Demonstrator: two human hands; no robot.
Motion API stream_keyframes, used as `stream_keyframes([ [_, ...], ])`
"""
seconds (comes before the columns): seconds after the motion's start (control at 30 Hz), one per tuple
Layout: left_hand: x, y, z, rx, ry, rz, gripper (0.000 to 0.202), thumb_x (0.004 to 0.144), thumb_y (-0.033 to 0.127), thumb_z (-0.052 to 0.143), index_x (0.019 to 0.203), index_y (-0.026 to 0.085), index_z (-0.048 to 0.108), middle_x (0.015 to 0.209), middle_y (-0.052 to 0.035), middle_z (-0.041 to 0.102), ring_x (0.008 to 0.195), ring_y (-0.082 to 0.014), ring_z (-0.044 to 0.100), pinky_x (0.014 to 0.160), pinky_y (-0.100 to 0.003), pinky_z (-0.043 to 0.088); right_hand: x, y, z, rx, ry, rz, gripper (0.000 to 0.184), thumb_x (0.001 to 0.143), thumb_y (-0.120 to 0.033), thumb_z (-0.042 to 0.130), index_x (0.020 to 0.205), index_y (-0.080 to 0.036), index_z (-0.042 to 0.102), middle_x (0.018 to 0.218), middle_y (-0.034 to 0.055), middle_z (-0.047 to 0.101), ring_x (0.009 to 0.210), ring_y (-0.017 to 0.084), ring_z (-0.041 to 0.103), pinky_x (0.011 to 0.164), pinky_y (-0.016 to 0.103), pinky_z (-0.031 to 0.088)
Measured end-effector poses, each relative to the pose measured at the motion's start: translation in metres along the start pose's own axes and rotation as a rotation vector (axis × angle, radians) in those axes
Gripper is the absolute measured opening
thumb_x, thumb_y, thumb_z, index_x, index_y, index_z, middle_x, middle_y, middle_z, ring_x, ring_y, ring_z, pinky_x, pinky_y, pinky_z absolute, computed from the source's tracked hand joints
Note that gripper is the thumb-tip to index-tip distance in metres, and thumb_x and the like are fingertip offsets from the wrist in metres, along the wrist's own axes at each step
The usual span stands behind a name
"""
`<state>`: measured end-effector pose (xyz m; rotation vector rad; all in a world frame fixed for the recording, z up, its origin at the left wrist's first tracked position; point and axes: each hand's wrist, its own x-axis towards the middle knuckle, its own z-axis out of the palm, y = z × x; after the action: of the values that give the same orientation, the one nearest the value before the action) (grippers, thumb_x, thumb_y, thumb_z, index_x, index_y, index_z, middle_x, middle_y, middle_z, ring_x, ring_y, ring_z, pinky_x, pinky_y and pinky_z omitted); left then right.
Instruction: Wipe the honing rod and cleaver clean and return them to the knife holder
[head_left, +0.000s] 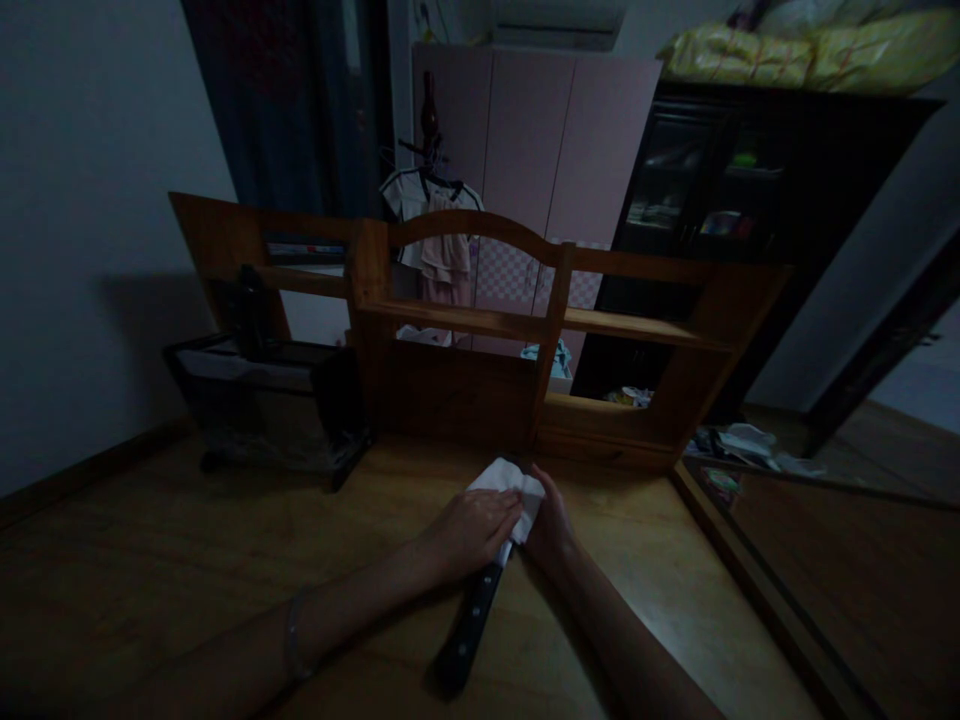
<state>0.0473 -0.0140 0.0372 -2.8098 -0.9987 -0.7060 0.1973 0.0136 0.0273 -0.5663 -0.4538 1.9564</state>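
A knife (472, 622) with a black riveted handle lies in front of me, its handle toward me. White paper or cloth (498, 474) covers most of its blade; only a short bit of metal shows near the handle. My left hand (471, 530) lies over the white sheet from the left, fingers together, pressing it against the blade. From the right, my right hand (555, 535) grips the sheet's other side, and its fingers are partly hidden. Neither hand touches the handle.
Below is a wooden tabletop (360, 560) with a raised edge on the right. A wooden shelf unit (465, 322) stands along its back. At the left sits a dark glass-sided tank or box (262, 405). Wardrobes (525, 140) rise behind.
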Motion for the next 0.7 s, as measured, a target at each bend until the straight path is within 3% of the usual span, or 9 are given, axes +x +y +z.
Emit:
stream_keyframes([
  [0.33, -0.012, 0.006, -0.009, -0.035, -0.034, -0.001, 0.042, 0.099, 0.028, 0.027, 0.129, 0.015, 0.054, 0.131, -0.0046, 0.052, 0.122, -0.0158, 0.048, 0.107, -0.032, 0.033, -0.001, 0.0, 0.002, 0.092, 0.066, 0.059, 0.032, 0.087, -0.041, 0.051, 0.087, -0.01, 0.06, 0.078, 0.0078, 0.064, 0.077, 0.019, 0.063, 0.076, 0.031, 0.049],
  [0.5, -0.02, 0.001, -0.013, -0.04, -0.048, -0.013, 0.042, 0.099, 0.028, 0.027, 0.13, 0.018, 0.053, 0.132, -0.0034, 0.051, 0.123, -0.0151, 0.047, 0.108, -0.032, 0.032, -0.002, 0.0, 0.005, 0.055, -0.02, 0.061, 0.031, 0.084, -0.04, 0.054, 0.086, -0.009, 0.061, 0.078, 0.0095, 0.064, 0.08, 0.021, 0.063, 0.078, 0.033, 0.049],
  [0.7, -0.004, -0.007, -0.004, -0.054, 0.026, -0.083, 0.041, 0.1, 0.03, 0.028, 0.126, 0.016, 0.056, 0.126, -0.004, 0.056, 0.117, -0.0156, 0.052, 0.105, -0.032, 0.035, -0.003, -0.001, 0.007, 0.034, -0.079, -0.001, 0.03, 0.085, -0.039, 0.053, 0.087, -0.011, 0.063, 0.08, 0.0087, 0.065, 0.077, 0.02, 0.062, 0.077, 0.033, 0.048],
])
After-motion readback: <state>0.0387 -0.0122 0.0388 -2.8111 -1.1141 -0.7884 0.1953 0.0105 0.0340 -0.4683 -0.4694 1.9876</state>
